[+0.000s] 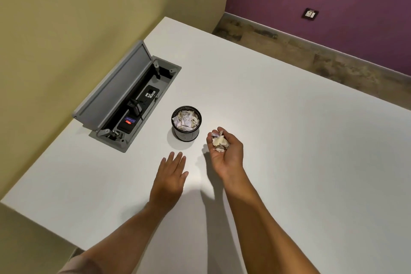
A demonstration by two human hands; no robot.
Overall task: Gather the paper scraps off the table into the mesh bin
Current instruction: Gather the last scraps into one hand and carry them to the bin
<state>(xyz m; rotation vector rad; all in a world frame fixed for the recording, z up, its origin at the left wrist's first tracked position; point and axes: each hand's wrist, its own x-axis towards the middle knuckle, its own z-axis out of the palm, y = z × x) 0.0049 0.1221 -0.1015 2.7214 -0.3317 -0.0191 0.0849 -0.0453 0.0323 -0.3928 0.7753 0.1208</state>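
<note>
A small black mesh bin (186, 134) stands near the middle of the white table (300, 129), with crumpled paper scraps (186, 119) piled inside it. My right hand (224, 151) hovers just right of the bin, palm up, its fingers cupped around a handful of paper scraps (219, 143). My left hand (170, 174) lies flat, palm down, fingers spread, on the table in front of the bin and holds nothing.
A grey cable box (131, 104) with its lid raised is set into the table left of the bin, with plugs and a power strip inside. The yellow wall runs along the table's left side. Beyond the far edge lies the floor, then a purple wall.
</note>
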